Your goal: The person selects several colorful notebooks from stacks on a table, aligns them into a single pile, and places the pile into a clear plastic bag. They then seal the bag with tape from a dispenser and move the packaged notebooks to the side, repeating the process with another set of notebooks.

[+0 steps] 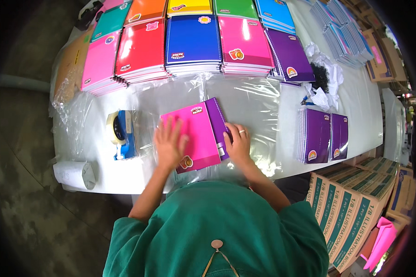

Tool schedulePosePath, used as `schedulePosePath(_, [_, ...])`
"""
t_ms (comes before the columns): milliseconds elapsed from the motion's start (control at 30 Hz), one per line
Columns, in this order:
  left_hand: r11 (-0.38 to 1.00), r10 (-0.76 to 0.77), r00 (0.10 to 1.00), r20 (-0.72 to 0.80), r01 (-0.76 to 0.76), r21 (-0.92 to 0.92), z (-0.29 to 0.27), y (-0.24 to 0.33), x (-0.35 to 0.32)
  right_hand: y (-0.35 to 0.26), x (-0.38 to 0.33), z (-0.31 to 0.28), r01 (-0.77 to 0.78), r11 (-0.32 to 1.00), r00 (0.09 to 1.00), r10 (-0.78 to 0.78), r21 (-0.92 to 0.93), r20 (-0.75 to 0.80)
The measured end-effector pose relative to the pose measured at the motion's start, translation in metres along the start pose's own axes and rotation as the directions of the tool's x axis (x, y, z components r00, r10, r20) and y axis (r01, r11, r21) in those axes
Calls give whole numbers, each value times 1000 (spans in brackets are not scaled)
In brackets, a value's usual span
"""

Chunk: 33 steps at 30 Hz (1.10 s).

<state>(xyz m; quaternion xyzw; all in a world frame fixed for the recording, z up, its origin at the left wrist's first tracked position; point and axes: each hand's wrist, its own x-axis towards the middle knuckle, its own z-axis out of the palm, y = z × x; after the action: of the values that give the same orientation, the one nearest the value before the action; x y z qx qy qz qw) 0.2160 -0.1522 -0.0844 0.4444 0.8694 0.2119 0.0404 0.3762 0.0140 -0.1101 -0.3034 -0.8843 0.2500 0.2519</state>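
A pink spiral notebook (196,138) lies slightly turned on the table before me, overlapping a purple notebook (216,115) whose right side shows from under it. My left hand (170,141) rests on the pink cover with its fingers spread. At the purple notebook's right edge, my right hand (238,144) has its fingers bent round the spiral side, thumb and fingertips gripping it. Both notebooks lie over clear plastic film (259,111). Left of them stands a blue tape dispenser (126,134) with a roll of tape.
Stacks of notebooks line the far side, among them blue (192,39), red (141,51) and pink (245,41) ones. Purple notebooks (315,136) sit at the right beside crumpled paper (330,87). Cartons (351,207) stand below the right edge. A white roll (74,174) lies at the left corner.
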Motion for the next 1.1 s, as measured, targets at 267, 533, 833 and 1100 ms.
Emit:
schedulePosePath(267, [974,-21,1000,14,24,-224,12,18,22,-7,-5,9,-181,983,983,181,16,-24])
schedulePosePath(533, [851,-394,798,-457,129,-509,-46,-122,24,-8,83,-36,-62,996,986,51,-61,-157])
schedulePosePath(833, [937,-122,900,-418,-34,-346,-96,-79,181,35,285,-25,-141,990,985,140,-7,-105])
schedulePosePath(1100, [936,-104,928,-357,213,280,-35,-51,273,-8,297,11,-268,888,931,338,-373,135])
